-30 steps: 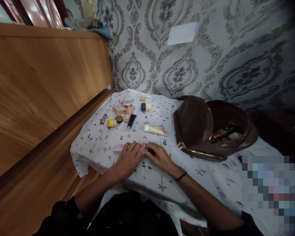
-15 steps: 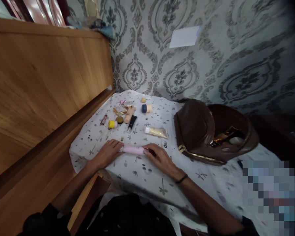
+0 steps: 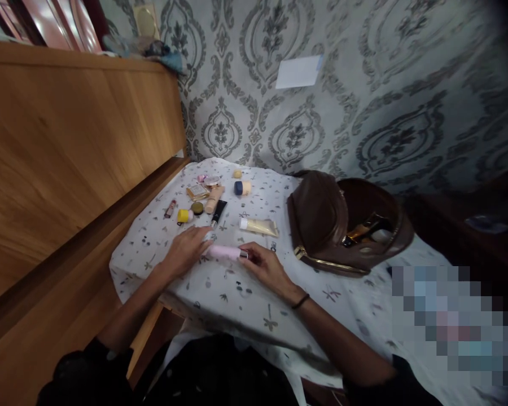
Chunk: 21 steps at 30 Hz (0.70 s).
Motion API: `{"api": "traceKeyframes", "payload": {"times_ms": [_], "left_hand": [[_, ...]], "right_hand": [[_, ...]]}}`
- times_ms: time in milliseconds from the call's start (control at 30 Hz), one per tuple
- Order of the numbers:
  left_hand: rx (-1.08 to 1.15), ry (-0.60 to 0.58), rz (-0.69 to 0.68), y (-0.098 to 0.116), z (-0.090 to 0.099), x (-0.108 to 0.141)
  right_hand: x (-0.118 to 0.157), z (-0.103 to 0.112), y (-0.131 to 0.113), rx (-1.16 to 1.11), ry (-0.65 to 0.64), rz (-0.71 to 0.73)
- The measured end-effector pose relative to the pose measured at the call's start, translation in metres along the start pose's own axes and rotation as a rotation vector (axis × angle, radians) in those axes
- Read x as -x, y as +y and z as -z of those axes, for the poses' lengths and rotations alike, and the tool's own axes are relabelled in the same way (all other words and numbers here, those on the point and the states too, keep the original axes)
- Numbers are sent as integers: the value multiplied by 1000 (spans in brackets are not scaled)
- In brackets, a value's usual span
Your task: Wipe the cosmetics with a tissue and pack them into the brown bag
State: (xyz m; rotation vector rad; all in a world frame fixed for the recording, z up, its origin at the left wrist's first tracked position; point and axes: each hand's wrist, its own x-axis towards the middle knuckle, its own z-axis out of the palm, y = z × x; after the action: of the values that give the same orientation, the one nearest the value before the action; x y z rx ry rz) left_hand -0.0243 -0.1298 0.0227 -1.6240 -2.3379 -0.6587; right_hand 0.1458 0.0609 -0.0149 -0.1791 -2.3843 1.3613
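A pink cylindrical bottle [image 3: 224,252] with a silver band at its right end lies level between my hands, close over the patterned cloth. My left hand [image 3: 188,248] is closed on its left end. The fingers of my right hand [image 3: 267,268] pinch the silver-banded end. Just beyond my left fingers is a black tube [image 3: 219,212]. Farther right, a pale yellow tube with a white cap [image 3: 260,226] lies flat. Behind them are a beige tube [image 3: 214,199], a small round dark-gold pot [image 3: 197,208] and a yellow-capped container [image 3: 185,215].
A brown leather bag [image 3: 315,220] stands unzipped at the right with items inside. A navy-lidded jar [image 3: 242,188], a gold compact [image 3: 197,192] and a small pinkish tube [image 3: 170,208] lie toward the back. A wooden cabinet [image 3: 80,129] borders the left side.
The view has swung slightly right. The pink bottle's silver band now shows by my right hand, and the bottle sits a little closer to the black tube.
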Motion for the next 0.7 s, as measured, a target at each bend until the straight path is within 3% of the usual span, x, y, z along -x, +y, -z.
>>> {"api": "traceKeyframes", "payload": {"times_ms": [100, 200, 267, 367, 567, 700], "left_hand": [[-128, 74, -87, 34, -20, -7], [-139, 45, -187, 65, -40, -10], [-132, 28, -189, 73, -49, -11], [-153, -3, -131, 61, -51, -14], [-144, -49, 80, 3, -39, -14], [-12, -49, 203, -9, -36, -14]], "right_hand": [[0, 2, -4, 7, 24, -20], [-1, 2, -3, 11, 31, 7], [-1, 2, -1, 24, 23, 31], [-1, 3, -2, 58, 1, 23], [-3, 5, -5, 105, -41, -24], [-4, 1, 4, 56, 7, 10]]}}
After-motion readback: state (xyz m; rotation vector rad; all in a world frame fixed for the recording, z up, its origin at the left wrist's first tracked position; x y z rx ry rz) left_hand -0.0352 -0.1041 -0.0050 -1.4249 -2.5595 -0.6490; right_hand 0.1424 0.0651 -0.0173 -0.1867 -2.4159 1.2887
